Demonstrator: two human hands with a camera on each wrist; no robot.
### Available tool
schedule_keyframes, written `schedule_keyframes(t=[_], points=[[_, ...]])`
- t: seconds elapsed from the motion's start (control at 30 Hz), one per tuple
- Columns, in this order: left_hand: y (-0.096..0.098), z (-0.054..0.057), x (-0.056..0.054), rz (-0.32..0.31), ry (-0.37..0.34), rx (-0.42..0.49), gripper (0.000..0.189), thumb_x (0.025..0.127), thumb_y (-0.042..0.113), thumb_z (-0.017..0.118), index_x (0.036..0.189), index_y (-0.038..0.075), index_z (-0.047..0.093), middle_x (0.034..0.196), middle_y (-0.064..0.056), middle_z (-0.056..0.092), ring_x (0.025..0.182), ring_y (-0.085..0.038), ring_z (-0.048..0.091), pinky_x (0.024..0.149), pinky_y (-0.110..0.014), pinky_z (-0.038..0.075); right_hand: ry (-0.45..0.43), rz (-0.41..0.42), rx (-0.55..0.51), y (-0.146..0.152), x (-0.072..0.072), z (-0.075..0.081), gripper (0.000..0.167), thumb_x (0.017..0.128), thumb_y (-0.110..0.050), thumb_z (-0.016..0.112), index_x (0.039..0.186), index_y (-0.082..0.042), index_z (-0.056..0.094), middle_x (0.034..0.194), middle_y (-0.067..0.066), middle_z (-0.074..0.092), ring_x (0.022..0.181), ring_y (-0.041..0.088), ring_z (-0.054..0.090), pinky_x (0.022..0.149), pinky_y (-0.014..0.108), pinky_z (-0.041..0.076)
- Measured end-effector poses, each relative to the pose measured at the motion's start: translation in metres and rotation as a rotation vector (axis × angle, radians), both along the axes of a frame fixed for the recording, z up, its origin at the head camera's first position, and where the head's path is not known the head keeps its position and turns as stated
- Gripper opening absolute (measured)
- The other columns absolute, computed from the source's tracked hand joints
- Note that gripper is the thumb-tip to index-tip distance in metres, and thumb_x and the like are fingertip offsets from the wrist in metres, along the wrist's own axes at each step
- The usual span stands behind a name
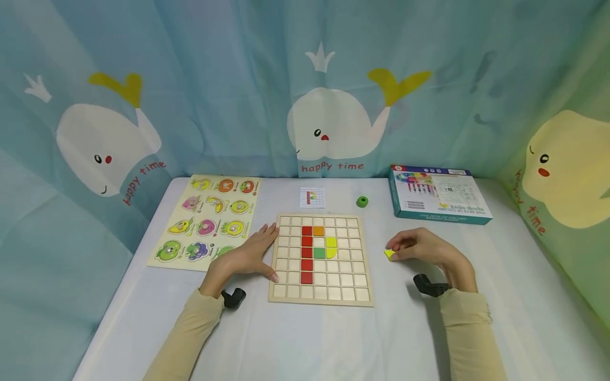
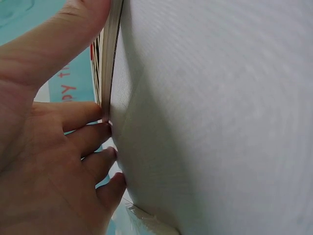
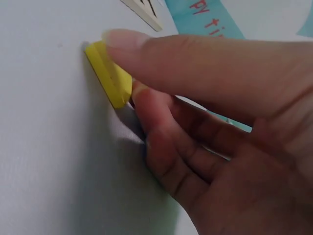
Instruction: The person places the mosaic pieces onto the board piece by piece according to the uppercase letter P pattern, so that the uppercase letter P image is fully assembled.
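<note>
A wooden grid board lies in front of me on the table. On it, red tiles form a column, with an orange tile, a green tile, a yellow square tile and a yellow rounded tile to their right. Against the board's left edge rests my left hand, fingers spread, thumb near the lower corner; the left wrist view shows its fingertips at the edge. Right of the board, my right hand pinches a small yellow tile between thumb and fingers, low over the tabletop.
Behind the board lie a small pattern card and a green bead. A flat box stands at the back right. The fruit puzzle board is at the left, beneath or beside the left forearm. A whale-print curtain hangs behind the table.
</note>
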State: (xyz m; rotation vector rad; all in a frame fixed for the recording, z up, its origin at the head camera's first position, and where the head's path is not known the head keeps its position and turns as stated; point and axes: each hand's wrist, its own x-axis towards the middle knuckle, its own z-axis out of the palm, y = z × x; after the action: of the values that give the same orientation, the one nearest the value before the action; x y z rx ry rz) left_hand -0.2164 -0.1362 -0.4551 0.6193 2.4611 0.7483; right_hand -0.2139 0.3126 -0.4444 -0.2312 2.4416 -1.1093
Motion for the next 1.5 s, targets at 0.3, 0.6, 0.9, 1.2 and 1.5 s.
schedule_keyframes(t=[0.3,0.6,0.9,1.2,1.5], points=[[-0.002,-0.001,0.001,0.005,0.003,0.011,0.124,0.075,0.033,0.092,0.164,0.000,0.013,0.173,-0.015,0.001,0.160,-0.036,-0.003,0.130,-0.055,0.007,0.010,0.037,0.085,-0.012,-0.001,0.005,0.028,0.086,-0.013,0.083,0.107,0.001,0.071,0.096,0.007,0.066,0.088,0.020,0.053,0.074,0.028,0.046],[-0.001,0.000,0.003,0.011,-0.005,0.006,0.124,0.075,0.033,0.092,0.164,0.000,0.013,0.174,-0.015,0.001,0.161,-0.035,-0.003,0.130,-0.055,0.007,0.013,0.001,0.039,-0.010,0.000,-0.001,0.022,0.088,-0.013,0.080,0.100,0.001,0.068,0.091,0.005,0.065,0.085,0.017,0.053,0.077,0.026,0.044],[-0.001,-0.001,0.001,0.007,0.000,0.009,0.123,0.076,0.033,0.092,0.164,0.000,0.012,0.174,-0.014,0.001,0.161,-0.035,-0.004,0.130,-0.055,0.007,0.041,-0.088,-0.026,-0.011,-0.004,-0.006,0.019,0.096,-0.014,0.070,0.109,0.000,0.071,0.092,0.007,0.069,0.080,0.018,0.060,0.068,0.026,0.054],[-0.003,-0.003,0.001,0.006,0.000,0.015,0.123,0.076,0.034,0.092,0.164,0.000,0.013,0.174,-0.015,0.001,0.160,-0.036,-0.003,0.130,-0.056,0.007,0.074,-0.098,-0.140,-0.032,-0.007,-0.008,0.028,0.096,-0.019,0.073,0.113,0.003,0.068,0.096,0.011,0.069,0.081,0.018,0.062,0.070,0.025,0.055],[-0.003,-0.002,0.001,-0.008,0.010,0.014,0.122,0.077,0.033,0.091,0.164,-0.001,0.013,0.173,-0.016,0.002,0.161,-0.036,-0.003,0.130,-0.055,0.007,0.114,-0.106,-0.136,-0.051,-0.011,-0.004,0.026,0.098,-0.019,0.071,0.114,0.000,0.067,0.090,0.014,0.069,0.079,0.023,0.062,0.071,0.028,0.050]])
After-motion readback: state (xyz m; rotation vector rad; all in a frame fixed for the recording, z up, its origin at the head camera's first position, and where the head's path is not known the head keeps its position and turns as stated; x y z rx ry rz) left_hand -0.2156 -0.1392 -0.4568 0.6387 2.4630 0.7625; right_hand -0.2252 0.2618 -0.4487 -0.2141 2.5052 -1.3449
